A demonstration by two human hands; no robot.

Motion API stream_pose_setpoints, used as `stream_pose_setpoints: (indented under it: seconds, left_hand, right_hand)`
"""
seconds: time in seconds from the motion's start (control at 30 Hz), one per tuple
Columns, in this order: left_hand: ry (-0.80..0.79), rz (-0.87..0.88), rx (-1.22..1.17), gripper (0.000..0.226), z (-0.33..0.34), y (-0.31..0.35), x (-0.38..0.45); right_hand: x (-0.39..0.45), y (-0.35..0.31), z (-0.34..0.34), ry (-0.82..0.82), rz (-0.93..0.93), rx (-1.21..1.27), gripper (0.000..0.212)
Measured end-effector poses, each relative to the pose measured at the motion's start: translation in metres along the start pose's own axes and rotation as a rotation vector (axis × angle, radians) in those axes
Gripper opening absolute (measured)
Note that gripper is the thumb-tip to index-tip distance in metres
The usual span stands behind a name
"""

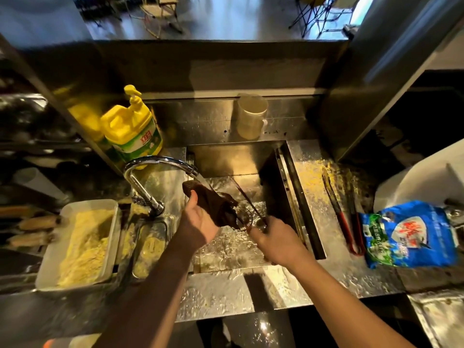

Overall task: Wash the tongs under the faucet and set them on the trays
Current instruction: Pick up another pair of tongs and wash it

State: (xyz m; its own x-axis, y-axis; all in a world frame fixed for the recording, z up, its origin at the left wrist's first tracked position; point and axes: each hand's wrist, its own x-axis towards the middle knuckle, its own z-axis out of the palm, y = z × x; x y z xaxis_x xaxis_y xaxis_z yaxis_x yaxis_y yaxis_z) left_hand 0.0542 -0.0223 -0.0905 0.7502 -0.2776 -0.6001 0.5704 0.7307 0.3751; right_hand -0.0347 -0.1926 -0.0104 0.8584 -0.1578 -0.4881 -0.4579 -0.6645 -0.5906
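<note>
Over the sink (296,187), just right of the faucet (160,163), the right hand (276,243) pinches what seems to be the tongs (247,197) while the left hand (198,219) grips a cloth (216,202); wet metal could slip into the basin.

Dim overall, warm yellow cast over the sink (296,172) and steel surface (326,270). Cool blue daylight at the top, on the floor (226,18) beyond the partition. Specular glare on the wet surface and sink bottom, bright highlight on the faucet (155,163) arc. Left shelving (30,136) nearly black, detail lost. Strong wide-angle distortion: straight edges bow, corners stretch. Edges soft and smeared, worst top and far left. Forearms underexposed at the bottom. Centre moderately sharp, some motion blur under the water stream.
</note>
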Motion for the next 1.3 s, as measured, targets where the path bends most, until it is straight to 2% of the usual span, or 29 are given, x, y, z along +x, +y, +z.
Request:
stream_pose_setpoints:
  seconds: [0.07,0.17,0.23,0.4,0.53,0.6,0.73,0.87,0.97,1.07,1.17,1.23,1.3]
  left_hand:
    - [0.005,0.008,0.027,0.059,0.001,0.0,0.001]
    - [0.024,0.023,0.146,0.045,0.003,0.0,0.001]
    - [0.074,0.018,0.247,0.041,0.007,-0.002,0.003]
    - [0.26,0.041,0.451,0.014,0.014,0.003,0.015]
    - [0.358,0.024,0.431,0.021,0.02,-0.016,0.023]
    - [0.407,0.066,0.423,0.027,0.017,-0.015,0.032]
    - [0.496,0.071,0.403,0.016,0.015,-0.015,0.041]
    - [0.504,0.103,0.422,0.019,0.024,-0.008,0.048]
    - [0.51,0.128,0.501,0.02,0.031,-0.007,0.048]
    - [0.524,0.126,0.517,0.022,0.033,-0.004,0.047]
    - [0.519,0.159,0.525,0.009,0.034,-0.004,0.042]
    - [0.503,0.169,0.548,0.011,0.036,-0.005,0.04]
    - [0.545,0.165,0.496,0.012,0.033,-0.007,0.039]
  right_hand:
    - [0.0,-0.002,0.002,-0.025,-0.041,-0.011,0.033]
    - [-0.002,-0.006,0.003,-0.128,-0.07,0.142,0.043]
    - [-0.001,-0.008,0.007,-0.13,-0.062,0.142,0.046]
    - [-0.005,-0.009,0.015,-0.069,-0.085,-0.107,0.033]
    - [0.0,-0.021,0.014,-0.031,-0.017,-0.035,0.013]
    - [0.002,-0.024,0.015,-0.062,0.005,-0.017,0.017]
    - [0.007,-0.026,0.005,-0.055,0.017,-0.079,0.004]
    - [0.004,-0.025,0.004,-0.071,0.026,-0.052,0.006]
    - [0.004,-0.024,0.003,-0.03,0.028,-0.037,0.017]
    - [0.003,-0.02,0.006,-0.039,0.038,0.001,0.009]
    - [0.002,-0.015,0.008,-0.036,0.037,-0.001,0.023]
    - [0.003,-0.016,0.008,-0.029,0.039,0.023,0.02]
    - [0.002,-0.016,0.006,-0.033,0.048,0.001,0.008]
